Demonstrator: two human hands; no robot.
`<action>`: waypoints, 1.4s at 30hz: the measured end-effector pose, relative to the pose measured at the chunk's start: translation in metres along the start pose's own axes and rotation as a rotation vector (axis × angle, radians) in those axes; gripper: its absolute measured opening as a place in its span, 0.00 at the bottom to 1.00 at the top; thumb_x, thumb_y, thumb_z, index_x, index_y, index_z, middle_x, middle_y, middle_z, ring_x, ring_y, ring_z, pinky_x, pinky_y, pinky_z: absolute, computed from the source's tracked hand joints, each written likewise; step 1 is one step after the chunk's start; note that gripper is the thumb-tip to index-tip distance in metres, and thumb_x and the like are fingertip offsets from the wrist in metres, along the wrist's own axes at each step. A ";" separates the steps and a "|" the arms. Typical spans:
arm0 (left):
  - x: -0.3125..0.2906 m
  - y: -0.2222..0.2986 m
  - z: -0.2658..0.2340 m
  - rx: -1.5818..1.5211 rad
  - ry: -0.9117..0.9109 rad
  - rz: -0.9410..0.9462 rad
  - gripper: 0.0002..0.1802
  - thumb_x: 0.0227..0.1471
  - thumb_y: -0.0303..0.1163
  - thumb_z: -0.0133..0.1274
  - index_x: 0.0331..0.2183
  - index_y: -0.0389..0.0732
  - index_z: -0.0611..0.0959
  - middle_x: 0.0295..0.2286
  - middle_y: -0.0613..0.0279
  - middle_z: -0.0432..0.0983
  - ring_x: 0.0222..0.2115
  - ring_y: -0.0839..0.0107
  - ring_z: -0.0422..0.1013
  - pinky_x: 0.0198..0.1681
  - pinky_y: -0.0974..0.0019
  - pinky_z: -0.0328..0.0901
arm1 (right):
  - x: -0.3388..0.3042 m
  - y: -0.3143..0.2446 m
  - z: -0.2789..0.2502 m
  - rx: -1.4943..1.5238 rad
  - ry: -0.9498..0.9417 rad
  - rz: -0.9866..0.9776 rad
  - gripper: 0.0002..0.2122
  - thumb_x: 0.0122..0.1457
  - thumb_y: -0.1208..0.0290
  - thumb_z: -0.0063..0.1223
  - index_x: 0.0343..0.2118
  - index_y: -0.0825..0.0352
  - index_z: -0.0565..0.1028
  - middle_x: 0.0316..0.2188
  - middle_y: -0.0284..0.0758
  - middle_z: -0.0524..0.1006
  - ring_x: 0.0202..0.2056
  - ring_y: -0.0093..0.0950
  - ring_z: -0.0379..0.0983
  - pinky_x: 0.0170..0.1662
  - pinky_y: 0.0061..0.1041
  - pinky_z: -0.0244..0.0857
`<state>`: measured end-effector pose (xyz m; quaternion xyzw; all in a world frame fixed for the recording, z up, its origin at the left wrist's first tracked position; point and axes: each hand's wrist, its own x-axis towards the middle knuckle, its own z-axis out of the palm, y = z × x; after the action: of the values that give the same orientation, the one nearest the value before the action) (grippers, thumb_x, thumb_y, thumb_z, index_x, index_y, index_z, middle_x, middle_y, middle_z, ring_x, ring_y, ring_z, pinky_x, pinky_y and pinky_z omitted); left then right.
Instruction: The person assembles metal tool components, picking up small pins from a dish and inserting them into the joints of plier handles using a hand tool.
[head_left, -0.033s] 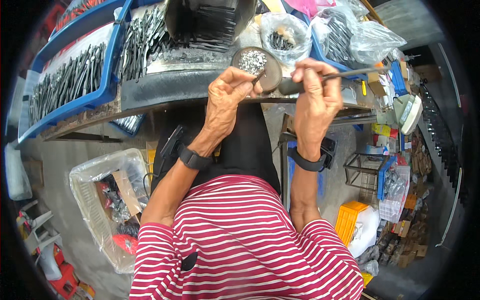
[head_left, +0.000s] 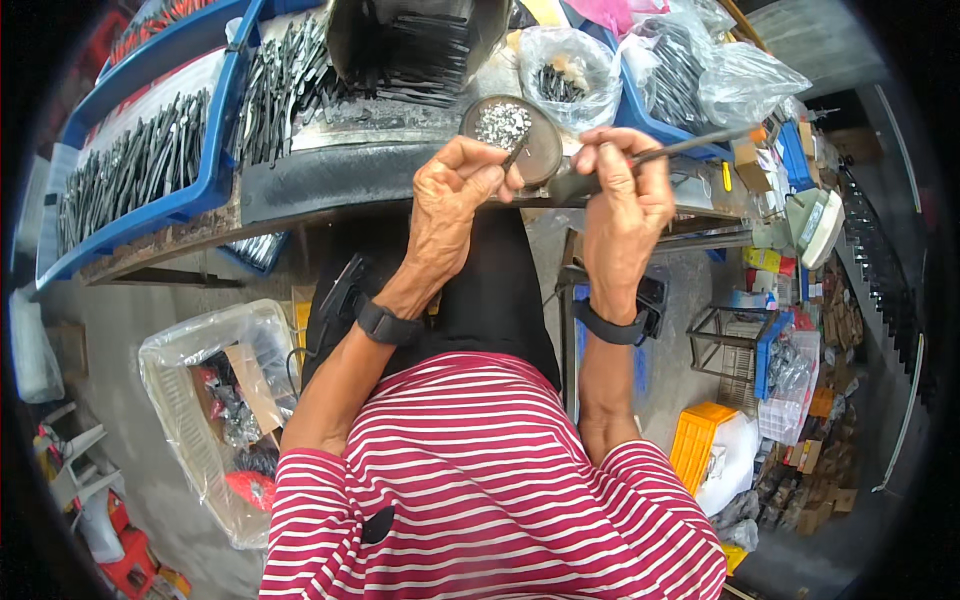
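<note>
My left hand (head_left: 450,195) is closed in a pinch on a thin dark strip (head_left: 516,152), which points up over the near side of a round shallow dish (head_left: 545,158). Small silvery bits (head_left: 502,124) lie in that dish. To the right, my right hand (head_left: 630,195) is closed around a long thin rod-like tool (head_left: 695,143). Its shaft runs out to the right, toward an orange end. A dark blurred shape (head_left: 572,186) shows just left of the right-hand fingers, and I cannot make out whether it belongs to the tool.
Blue trays (head_left: 215,165) of dark slender pieces stand at the left of the bench (head_left: 350,180). A dark open container (head_left: 335,50) with more such pieces sits at the back. Plastic bags (head_left: 600,85) lie at back right. A plastic-lined crate (head_left: 160,400) is on the floor at left.
My right hand has shifted slightly left and down with the rod-like tool, whose far end has moved left and a little up. The left hand stays nearly still, pinching the strip.
</note>
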<state>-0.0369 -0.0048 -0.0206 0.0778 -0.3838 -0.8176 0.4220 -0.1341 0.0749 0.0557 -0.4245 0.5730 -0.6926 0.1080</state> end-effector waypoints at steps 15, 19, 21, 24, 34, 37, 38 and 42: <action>-0.009 0.014 0.013 0.073 0.082 -0.139 0.06 0.46 0.20 0.45 0.31 0.33 0.72 0.23 0.58 0.72 0.19 0.81 0.64 0.22 0.81 0.60 | -0.021 0.023 -0.004 0.428 0.039 0.310 0.05 0.53 0.79 0.42 0.33 0.73 0.65 0.27 0.38 0.70 0.25 0.21 0.65 0.33 0.20 0.62; -0.002 0.006 0.009 0.027 0.006 -0.018 0.04 0.46 0.21 0.46 0.29 0.34 0.73 0.24 0.59 0.72 0.24 0.77 0.66 0.32 0.75 0.63 | -0.014 0.013 -0.003 0.364 0.007 0.115 0.05 0.54 0.79 0.42 0.33 0.73 0.66 0.29 0.37 0.70 0.27 0.20 0.65 0.35 0.20 0.61; 0.001 -0.001 0.004 0.012 0.000 -0.005 0.04 0.46 0.21 0.47 0.29 0.34 0.72 0.24 0.58 0.72 0.24 0.76 0.66 0.33 0.75 0.63 | -0.007 0.009 0.000 0.319 0.014 0.009 0.05 0.54 0.78 0.42 0.33 0.73 0.66 0.28 0.36 0.69 0.28 0.20 0.65 0.36 0.20 0.60; 0.000 -0.006 -0.001 0.003 -0.011 0.012 0.04 0.46 0.22 0.48 0.29 0.35 0.72 0.25 0.58 0.72 0.25 0.76 0.66 0.34 0.75 0.62 | 0.001 0.002 0.002 0.251 -0.015 -0.118 0.06 0.54 0.78 0.42 0.35 0.72 0.65 0.33 0.42 0.70 0.29 0.22 0.63 0.38 0.26 0.61; -0.001 -0.009 -0.003 -0.014 -0.028 0.021 0.02 0.46 0.23 0.49 0.27 0.35 0.73 0.24 0.60 0.71 0.24 0.76 0.65 0.32 0.75 0.61 | 0.016 -0.009 0.019 0.027 -0.161 -0.301 0.04 0.55 0.78 0.43 0.32 0.71 0.65 0.32 0.37 0.71 0.27 0.17 0.67 0.31 0.13 0.62; -0.001 -0.009 -0.003 -0.006 -0.036 0.007 0.02 0.46 0.22 0.49 0.27 0.35 0.73 0.24 0.60 0.71 0.24 0.76 0.65 0.31 0.75 0.61 | 0.013 -0.010 0.021 0.141 -0.140 -0.233 0.03 0.54 0.78 0.43 0.31 0.71 0.66 0.31 0.36 0.71 0.26 0.16 0.67 0.31 0.13 0.62; -0.001 -0.010 -0.004 -0.007 -0.034 0.009 0.02 0.46 0.22 0.49 0.27 0.35 0.73 0.24 0.60 0.71 0.24 0.76 0.65 0.31 0.75 0.61 | 0.014 -0.012 0.019 0.122 -0.146 -0.240 0.03 0.54 0.78 0.43 0.31 0.71 0.66 0.31 0.36 0.71 0.26 0.16 0.67 0.30 0.13 0.62; 0.001 -0.011 -0.006 -0.008 -0.051 0.026 0.02 0.46 0.23 0.49 0.27 0.36 0.73 0.24 0.61 0.71 0.24 0.76 0.65 0.31 0.75 0.61 | 0.027 -0.044 0.016 0.111 -0.104 -0.458 0.04 0.54 0.79 0.42 0.32 0.72 0.64 0.31 0.43 0.71 0.26 0.22 0.67 0.32 0.19 0.63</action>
<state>-0.0417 -0.0048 -0.0323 0.0502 -0.3923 -0.8154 0.4228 -0.1249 0.0606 0.1073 -0.5719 0.4166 -0.7066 0.0008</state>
